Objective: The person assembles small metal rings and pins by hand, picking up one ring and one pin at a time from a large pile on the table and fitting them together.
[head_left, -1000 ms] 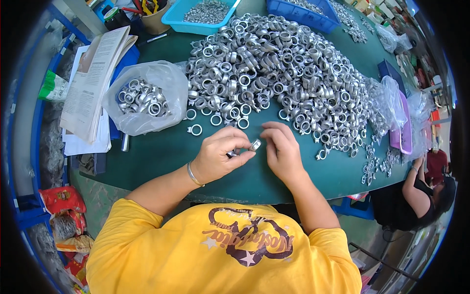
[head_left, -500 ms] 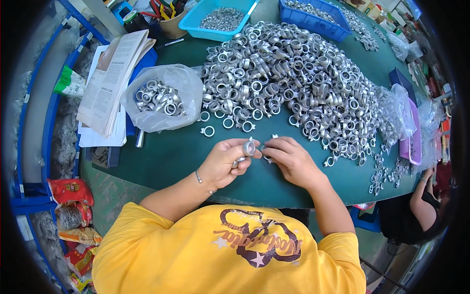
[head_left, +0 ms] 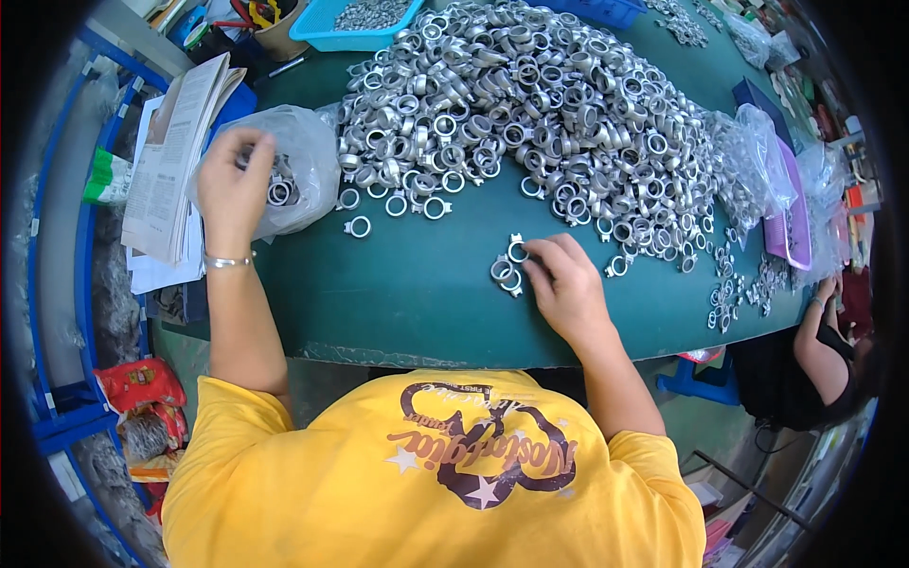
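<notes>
My left hand (head_left: 234, 185) is over the clear plastic bag (head_left: 317, 175) at the left, thumb and fingers apart, with no ring visible between them. Silver metal rings (head_left: 280, 192), each with a small lug, lie inside that bag, partly covered by the hand. Nearer the table's middle, my right hand (head_left: 568, 284) pinches the edge of a metal ring (head_left: 517, 250) between thumb and fingers. Touching or close beside it on the green tabletop are a couple more such rings (head_left: 509, 282). A large heap of the same rings (head_left: 530, 85) spreads beyond both hands.
Newspapers (head_left: 175, 142) stand left of the bag. A light-blue basket (head_left: 350, 40) of metal parts sits at the back. To the right are plastic bags (head_left: 762, 170) and a purple tray (head_left: 793, 222). Another person's arm (head_left: 816, 346) shows at far right.
My left hand has moved from the table's middle to over the bag; the rings it held no longer show in it. My right hand stays near the middle with rings. The view has shifted.
</notes>
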Demonstrator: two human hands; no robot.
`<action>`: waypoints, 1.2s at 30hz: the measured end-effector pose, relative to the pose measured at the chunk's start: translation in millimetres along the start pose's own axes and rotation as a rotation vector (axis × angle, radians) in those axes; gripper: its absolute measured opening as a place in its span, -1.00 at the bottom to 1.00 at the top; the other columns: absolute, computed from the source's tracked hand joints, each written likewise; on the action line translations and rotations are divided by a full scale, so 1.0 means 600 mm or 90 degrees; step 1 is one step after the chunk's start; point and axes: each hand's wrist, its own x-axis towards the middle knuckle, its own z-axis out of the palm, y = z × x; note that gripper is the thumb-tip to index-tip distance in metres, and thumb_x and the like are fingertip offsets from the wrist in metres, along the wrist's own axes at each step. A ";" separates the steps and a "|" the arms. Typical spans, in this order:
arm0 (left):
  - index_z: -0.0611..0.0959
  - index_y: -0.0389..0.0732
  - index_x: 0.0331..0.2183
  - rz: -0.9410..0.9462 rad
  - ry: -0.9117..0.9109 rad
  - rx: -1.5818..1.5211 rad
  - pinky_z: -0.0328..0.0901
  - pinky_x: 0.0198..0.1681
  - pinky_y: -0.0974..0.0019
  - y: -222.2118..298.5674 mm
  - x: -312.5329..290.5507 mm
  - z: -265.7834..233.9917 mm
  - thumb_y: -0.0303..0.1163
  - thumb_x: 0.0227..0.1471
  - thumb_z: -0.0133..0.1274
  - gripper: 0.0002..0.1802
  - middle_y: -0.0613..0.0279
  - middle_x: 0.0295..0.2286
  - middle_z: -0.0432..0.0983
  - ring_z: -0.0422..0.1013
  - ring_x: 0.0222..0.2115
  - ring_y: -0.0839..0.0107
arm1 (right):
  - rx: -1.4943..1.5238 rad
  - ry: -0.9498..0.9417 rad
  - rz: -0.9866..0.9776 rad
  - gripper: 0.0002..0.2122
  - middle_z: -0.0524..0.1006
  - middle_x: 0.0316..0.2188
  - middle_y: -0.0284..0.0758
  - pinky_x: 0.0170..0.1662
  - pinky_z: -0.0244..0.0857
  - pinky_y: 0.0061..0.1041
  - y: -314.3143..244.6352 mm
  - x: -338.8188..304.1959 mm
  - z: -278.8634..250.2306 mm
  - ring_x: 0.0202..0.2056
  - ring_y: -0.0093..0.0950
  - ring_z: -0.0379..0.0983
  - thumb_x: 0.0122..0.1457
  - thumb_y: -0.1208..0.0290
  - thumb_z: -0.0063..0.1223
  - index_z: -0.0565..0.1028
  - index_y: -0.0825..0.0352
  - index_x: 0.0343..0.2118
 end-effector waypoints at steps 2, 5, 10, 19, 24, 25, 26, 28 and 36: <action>0.57 -0.30 -0.48 0.074 0.033 0.046 0.25 -0.42 0.47 -0.008 -0.001 0.003 -0.48 -0.14 0.10 -0.90 0.23 -0.54 0.47 0.37 -0.52 0.46 | -0.030 -0.029 -0.014 -0.87 0.42 -0.44 -0.29 -0.33 0.30 -0.40 -0.005 0.009 0.000 -0.35 -0.29 0.37 -0.10 0.55 0.11 0.49 0.30 -0.42; 0.58 -0.30 -0.48 0.161 0.108 0.004 0.26 -0.37 0.46 0.036 -0.024 0.025 -0.54 -0.17 0.11 -0.91 0.23 -0.49 0.48 0.38 -0.46 0.45 | -0.080 -0.059 -0.078 -0.89 0.42 -0.44 -0.30 -0.36 0.30 -0.47 0.010 0.009 0.002 -0.39 -0.34 0.39 -0.08 0.58 0.11 0.49 0.32 -0.43; 0.56 -0.31 -0.44 0.004 -0.297 -0.431 0.25 -0.35 0.52 0.139 -0.130 0.090 -0.62 -0.12 0.07 -0.92 0.30 -0.44 0.41 0.33 -0.42 0.56 | 0.441 -0.130 0.202 -0.92 0.47 -0.46 -0.33 -0.41 0.29 -0.65 0.007 -0.009 -0.002 -0.48 -0.57 0.40 -0.04 0.65 0.08 0.48 0.40 -0.43; 0.59 -0.29 -0.49 -0.047 -0.516 -0.554 0.24 -0.48 0.57 0.176 -0.204 0.136 -0.57 -0.21 0.20 -0.88 0.26 -0.46 0.46 0.35 -0.49 0.59 | 0.372 0.054 -0.084 -0.87 0.48 -0.36 -0.24 -0.30 0.35 -0.60 -0.014 -0.028 -0.002 -0.35 -0.50 0.44 -0.08 0.70 0.09 0.45 0.40 -0.42; 0.59 -0.28 -0.53 0.071 -0.450 -0.511 0.24 -0.50 0.52 0.179 -0.203 0.135 -0.57 -0.28 0.22 -0.86 0.27 -0.53 0.45 0.36 -0.53 0.51 | 0.658 -0.004 0.175 -0.88 0.47 -0.35 -0.26 -0.31 0.35 -0.63 -0.016 -0.037 -0.002 -0.37 -0.57 0.43 0.15 0.63 -0.17 0.37 0.43 -0.26; 0.59 -0.28 -0.53 0.110 -0.435 -0.493 0.24 -0.50 0.50 0.179 -0.202 0.134 -0.57 -0.30 0.22 -0.85 0.27 -0.55 0.45 0.37 -0.53 0.48 | 0.681 -0.027 0.173 -0.85 0.47 -0.37 -0.28 -0.36 0.34 -0.64 -0.015 -0.036 -0.003 -0.39 -0.59 0.42 0.20 0.58 -0.23 0.36 0.45 -0.21; 0.59 -0.28 -0.53 0.109 -0.434 -0.493 0.24 -0.50 0.50 0.180 -0.202 0.134 -0.57 -0.30 0.22 -0.85 0.27 -0.55 0.45 0.37 -0.53 0.48 | 0.682 -0.028 0.174 -0.85 0.47 -0.37 -0.28 -0.36 0.34 -0.64 -0.014 -0.035 -0.007 -0.39 -0.59 0.42 0.20 0.58 -0.23 0.36 0.45 -0.21; 0.59 -0.27 -0.56 0.146 -0.412 -0.476 0.26 -0.49 0.49 0.182 -0.204 0.133 -0.58 -0.31 0.22 -0.86 0.28 -0.57 0.45 0.38 -0.53 0.45 | 0.815 -0.134 0.248 -0.84 0.47 -0.38 -0.29 -0.37 0.33 -0.66 -0.012 -0.033 -0.014 -0.41 -0.60 0.41 0.19 0.55 -0.16 0.36 0.44 -0.19; 0.48 -0.28 -0.33 -0.177 -0.522 -0.613 0.32 -0.47 0.51 0.166 -0.205 0.133 -0.53 -0.09 0.07 -0.80 0.20 -0.43 0.45 0.41 -0.47 0.48 | 0.899 -0.038 0.127 -0.76 0.47 -0.28 -0.22 -0.19 0.37 -0.55 -0.019 -0.030 0.001 -0.22 -0.46 0.42 -0.01 0.70 0.05 0.39 0.42 -0.23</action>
